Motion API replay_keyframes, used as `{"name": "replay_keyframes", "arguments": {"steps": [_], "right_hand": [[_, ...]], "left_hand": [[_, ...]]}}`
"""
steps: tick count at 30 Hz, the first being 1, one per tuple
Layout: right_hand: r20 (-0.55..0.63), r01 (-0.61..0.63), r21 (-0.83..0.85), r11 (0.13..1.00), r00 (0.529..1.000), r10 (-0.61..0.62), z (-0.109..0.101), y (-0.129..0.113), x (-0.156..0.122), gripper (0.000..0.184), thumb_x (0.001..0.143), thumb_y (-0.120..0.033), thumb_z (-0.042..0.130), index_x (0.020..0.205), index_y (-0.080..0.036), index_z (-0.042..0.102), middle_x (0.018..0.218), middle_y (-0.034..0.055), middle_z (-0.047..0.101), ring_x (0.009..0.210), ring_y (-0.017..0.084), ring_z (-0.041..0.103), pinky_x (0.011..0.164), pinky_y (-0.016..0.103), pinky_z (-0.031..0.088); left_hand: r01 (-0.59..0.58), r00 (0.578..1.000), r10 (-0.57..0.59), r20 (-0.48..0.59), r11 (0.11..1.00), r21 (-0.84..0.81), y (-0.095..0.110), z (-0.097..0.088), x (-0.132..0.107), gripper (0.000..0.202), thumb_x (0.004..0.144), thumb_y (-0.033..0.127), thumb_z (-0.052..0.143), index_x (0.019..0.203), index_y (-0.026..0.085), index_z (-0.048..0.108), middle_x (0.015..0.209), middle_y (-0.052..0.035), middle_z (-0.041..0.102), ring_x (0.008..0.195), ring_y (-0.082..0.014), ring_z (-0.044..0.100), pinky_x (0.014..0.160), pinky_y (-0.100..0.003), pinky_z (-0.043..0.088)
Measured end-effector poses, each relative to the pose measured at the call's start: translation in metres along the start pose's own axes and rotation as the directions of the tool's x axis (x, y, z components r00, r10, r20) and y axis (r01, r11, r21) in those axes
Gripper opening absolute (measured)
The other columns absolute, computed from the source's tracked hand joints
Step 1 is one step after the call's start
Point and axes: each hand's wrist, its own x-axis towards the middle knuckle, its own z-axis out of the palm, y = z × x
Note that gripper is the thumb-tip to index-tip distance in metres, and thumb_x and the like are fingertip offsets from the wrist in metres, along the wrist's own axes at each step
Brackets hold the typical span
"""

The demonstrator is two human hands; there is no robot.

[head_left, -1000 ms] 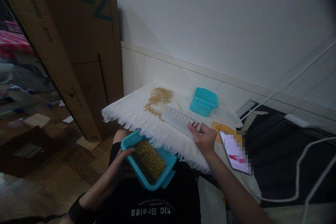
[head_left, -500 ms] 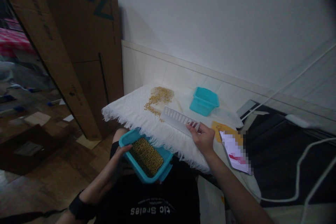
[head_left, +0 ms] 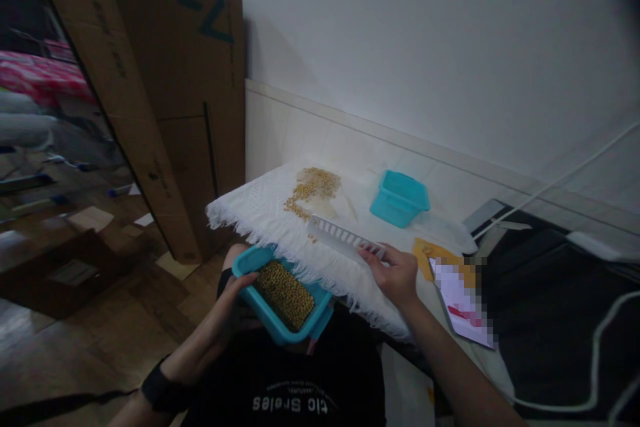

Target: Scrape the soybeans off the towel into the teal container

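Observation:
My left hand (head_left: pixel 234 295) grips the near-left side of a teal container (head_left: pixel 260 257) filled with yellow beans (head_left: pixel 285 293), held just under the fringed front edge of a white cloth (head_left: pixel 260 210). My right hand (head_left: pixel 396 272) is closed on the end of a white slotted plastic piece (head_left: pixel 337 238) that lies flat on the cloth. A loose pile of beans (head_left: pixel 313 187) sits on the cloth beyond the slotted piece. A second, empty teal container (head_left: pixel 399 197) stands further back on the right.
A tall cardboard box (head_left: pixel 165 80) leans against the wall at left. A phone with a blurred screen (head_left: pixel 463 303) and a yellow card (head_left: pixel 425 255) lie to the right. White cables (head_left: pixel 575 173) run across the dark surface at right. Wooden floor lies below left.
The bean-filled container has moved up and tucked closer under the cloth's front edge. The slotted piece has been drawn a little toward me along the cloth.

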Motion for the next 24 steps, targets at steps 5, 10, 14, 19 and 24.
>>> {"name": "replay_keyframes", "arguments": {"steps": [5,10,14,19,24], "right_hand": [[-0.004,0.124,-0.052,0.991,0.992,-0.124,-0.007,-0.017,-0.013,0.022,0.102,-0.037,0.079,0.087,-0.025,0.089,0.076,0.0037,0.087,0.058,0.022,0.083,0.057,0.026,0.064],[-0.041,0.213,-0.098,0.972,0.975,-0.218,-0.012,-0.039,-0.029,0.021,0.104,-0.034,0.079,0.088,-0.026,0.09,0.076,0.0025,0.087,0.056,0.02,0.081,0.058,0.025,0.064],[-0.056,0.138,-0.123,0.983,0.988,-0.145,-0.01,-0.038,-0.024,0.029,0.106,-0.043,0.075,0.087,-0.026,0.089,0.075,0.0028,0.086,0.057,0.021,0.081,0.058,0.027,0.064],[-0.109,0.027,-0.181,0.983,0.993,-0.048,0.002,-0.008,0.0,0.039,0.105,-0.053,0.072,0.087,-0.022,0.088,0.075,0.0057,0.086,0.059,0.024,0.082,0.057,0.029,0.062],[-0.09,-0.025,-0.197,0.98,0.996,0.007,0.009,0.009,0.006,0.043,0.105,-0.057,0.07,0.089,-0.02,0.088,0.071,0.0061,0.084,0.056,0.023,0.079,0.055,0.028,0.057]], "left_hand": [[0.026,0.999,-0.026,0.025,1.0,-0.003,0.002,0.002,-0.006,0.101,0.08,0.07,0.088,0.162,0.024,0.05,0.109,-0.0124,0.083,0.089,-0.0346,0.082,0.084,-0.049,0.067],[0.024,0.999,-0.024,0.022,1.0,-0.011,0.003,0.003,-0.009,0.102,0.078,0.069,0.089,0.162,0.027,0.051,0.123,-0.0156,0.083,0.093,-0.0379,0.083,0.083,-0.051,0.067],[0.028,0.999,-0.028,0.025,0.999,-0.027,0.004,0.002,-0.008,0.1,0.076,0.068,0.092,0.159,0.027,0.054,0.123,-0.0158,0.083,0.094,-0.0378,0.083,0.085,-0.053,0.067],[0.033,0.999,-0.033,0.024,0.999,-0.029,0.004,-0.001,-0.005,0.1,0.077,0.068,0.092,0.16,0.028,0.052,0.12,-0.0151,0.084,0.09,-0.0371,0.083,0.087,-0.055,0.068],[0.048,0.998,-0.047,0.031,0.999,-0.022,0.003,-0.002,-0.002,0.104,0.078,0.069,0.091,0.163,0.028,0.048,0.121,-0.0165,0.083,0.091,-0.0378,0.084,0.088,-0.054,0.067]]}}
